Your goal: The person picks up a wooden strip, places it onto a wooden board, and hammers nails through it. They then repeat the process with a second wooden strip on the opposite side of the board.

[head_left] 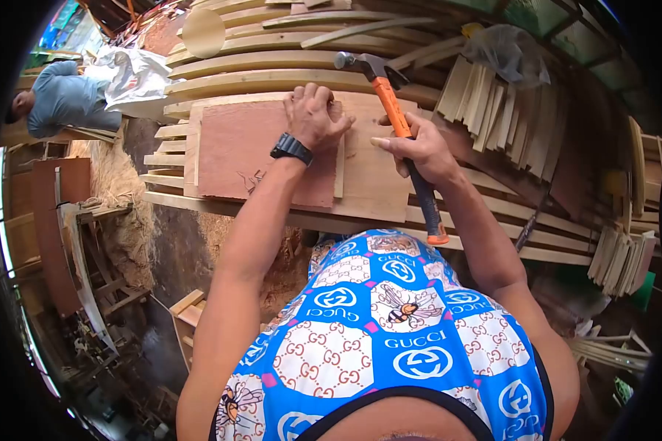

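A reddish plywood panel (235,147) with a pale wood strip (339,169) along its right edge lies on a larger light board (379,169). My left hand (316,116), with a black watch at the wrist, is closed over the panel's upper right corner; its fingertips are hidden. In my right hand (424,149) is a claw hammer (392,106) with an orange and black handle, gripped mid-handle. The hammer's head is up and away from me, above the board. A few thin nails (251,181) lie on the panel near my left forearm.
Long wooden slats (265,65) run beneath and beyond the boards. Bundled short slats (493,110) and a clear plastic bag (507,55) are at upper right. Another person (70,95) is at far left, near a white sack (136,77). Sawdust (129,220) covers the floor.
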Demonstrator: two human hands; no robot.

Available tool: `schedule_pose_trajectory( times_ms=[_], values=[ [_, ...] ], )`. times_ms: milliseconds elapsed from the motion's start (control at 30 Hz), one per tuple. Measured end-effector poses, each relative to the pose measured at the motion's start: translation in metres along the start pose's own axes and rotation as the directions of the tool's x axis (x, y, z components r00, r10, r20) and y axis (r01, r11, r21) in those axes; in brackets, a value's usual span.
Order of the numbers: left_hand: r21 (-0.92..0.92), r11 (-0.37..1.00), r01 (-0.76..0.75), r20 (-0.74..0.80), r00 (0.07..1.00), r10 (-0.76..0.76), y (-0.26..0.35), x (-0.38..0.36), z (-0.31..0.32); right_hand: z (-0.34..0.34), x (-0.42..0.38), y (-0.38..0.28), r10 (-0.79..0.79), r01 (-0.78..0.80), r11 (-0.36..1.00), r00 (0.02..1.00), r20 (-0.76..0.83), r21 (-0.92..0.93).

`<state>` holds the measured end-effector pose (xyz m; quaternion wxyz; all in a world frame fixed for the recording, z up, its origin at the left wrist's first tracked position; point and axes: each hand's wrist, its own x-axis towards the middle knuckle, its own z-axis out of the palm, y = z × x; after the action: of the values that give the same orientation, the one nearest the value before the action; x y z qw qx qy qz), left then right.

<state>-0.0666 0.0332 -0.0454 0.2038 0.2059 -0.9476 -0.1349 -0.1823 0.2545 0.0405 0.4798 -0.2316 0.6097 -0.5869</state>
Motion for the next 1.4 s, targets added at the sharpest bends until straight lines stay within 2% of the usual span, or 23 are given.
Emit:
schedule_pose_trajectory(
  times_ms=[33, 67, 133, 167, 233, 333, 367, 433, 467, 567, 633, 700, 733, 767, 833, 900, 967, 1067, 1233, 1300, 1400],
  values=[
    [0.009, 0.999, -0.035, -0.028, 0.999, 0.035, -0.002, 0.0, 0.001, -0.003, -0.004, 0.001, 0.067, -0.074, 0.993, 0.995, 0.08, 0.087],
    [0.002, 0.999, -0.039, -0.017, 0.999, 0.039, -0.003, 0.002, 0.002, -0.002, -0.009, 0.003, 0.069, -0.082, 0.987, 0.993, 0.091, 0.137],
    [0.027, 1.0, 0.001, -0.006, 1.0, -0.001, -0.003, 0.002, 0.004, 0.001, -0.011, 0.007, 0.061, -0.067, 0.992, 0.996, 0.062, 0.105],
    [-0.028, 1.0, -0.007, -0.048, 0.999, 0.006, -0.003, 0.002, 0.005, 0.004, -0.015, 0.012, 0.053, -0.056, 0.996, 0.998, 0.042, 0.072],
    [0.057, 0.998, 0.008, -0.012, 1.0, -0.007, -0.006, 0.001, 0.007, 0.005, -0.022, 0.015, 0.05, -0.052, 0.996, 0.998, 0.027, 0.07],
    [0.105, 0.994, -0.001, -0.011, 1.0, 0.002, -0.008, 0.001, 0.01, -0.001, -0.039, 0.002, 0.106, -0.122, 0.933, 0.992, -0.065, -0.338],
    [0.104, 0.995, -0.002, -0.002, 1.0, 0.003, -0.008, 0.001, 0.01, -0.008, -0.048, 0.004, 0.114, -0.13, 0.934, 0.991, -0.067, -0.332],
    [0.098, 0.995, -0.019, -0.032, 0.999, 0.022, -0.011, 0.001, 0.013, -0.022, -0.07, 0.01, 0.135, -0.119, 0.792, 0.991, -0.019, -0.599],
    [0.111, 0.993, -0.027, -0.031, 0.999, 0.031, -0.012, 0.001, 0.014, -0.024, -0.083, 0.021, 0.072, -0.051, 0.781, 0.997, 0.009, -0.622],
    [0.12, 0.992, -0.04, -0.04, 0.998, 0.045, -0.014, 0.001, 0.014, -0.026, -0.122, 0.048, 0.103, -0.04, 0.73, 0.993, 0.051, -0.682],
    [0.123, 0.992, -0.024, -0.024, 0.999, 0.027, -0.014, 0.001, 0.014, -0.027, -0.132, 0.064, 0.158, -0.076, 0.727, 0.986, 0.059, -0.682],
    [0.127, 0.992, -0.016, 0.0, 1.0, 0.016, -0.013, 0.001, 0.014, -0.026, -0.132, 0.086, -0.157, 0.218, 0.684, 0.976, 0.151, -0.696],
    [0.14, 0.99, -0.011, 0.01, 1.0, 0.01, -0.012, 0.002, 0.013, -0.026, -0.131, 0.086, -0.091, 0.165, 0.71, 0.985, 0.144, -0.684],
    [0.154, 0.988, -0.004, 0.018, 1.0, 0.001, -0.011, 0.003, 0.012, -0.023, -0.128, 0.085, -0.094, 0.161, 0.714, 0.986, 0.135, -0.681],
    [0.156, 0.988, -0.02, 0.021, 1.0, 0.017, -0.014, 0.004, 0.013, -0.017, -0.12, 0.081, 0.068, 0.028, 0.713, 0.992, 0.108, -0.701],
    [0.151, 0.988, -0.02, 0.026, 1.0, 0.017, -0.015, 0.003, 0.013, -0.013, -0.112, 0.075, 0.155, -0.029, 0.698, 0.982, 0.112, -0.716],
    [0.134, 0.991, -0.017, 0.004, 1.0, 0.017, -0.015, 0.003, 0.014, -0.014, -0.115, 0.073, 0.086, 0.024, 0.701, 0.989, 0.117, -0.712],
    [0.128, 0.991, -0.03, -0.02, 0.999, 0.032, -0.016, 0.004, 0.015, -0.016, -0.117, 0.071, 0.097, 0.003, 0.719, 0.99, 0.106, -0.695],
    [0.141, 0.99, -0.014, 0.022, 1.0, 0.011, -0.014, 0.005, 0.015, -0.013, -0.114, 0.074, 0.121, -0.013, 0.719, 0.987, 0.106, -0.695],
    [0.144, 0.989, -0.021, 0.016, 1.0, 0.019, -0.016, 0.005, 0.013, -0.014, -0.116, 0.062, 0.18, -0.065, 0.72, 0.979, 0.096, -0.691],
    [0.143, 0.989, -0.041, -0.042, 0.998, 0.047, -0.015, 0.003, 0.015, -0.011, -0.113, 0.077, 0.095, 0.007, 0.758, 0.988, 0.12, -0.653]
  ],
)
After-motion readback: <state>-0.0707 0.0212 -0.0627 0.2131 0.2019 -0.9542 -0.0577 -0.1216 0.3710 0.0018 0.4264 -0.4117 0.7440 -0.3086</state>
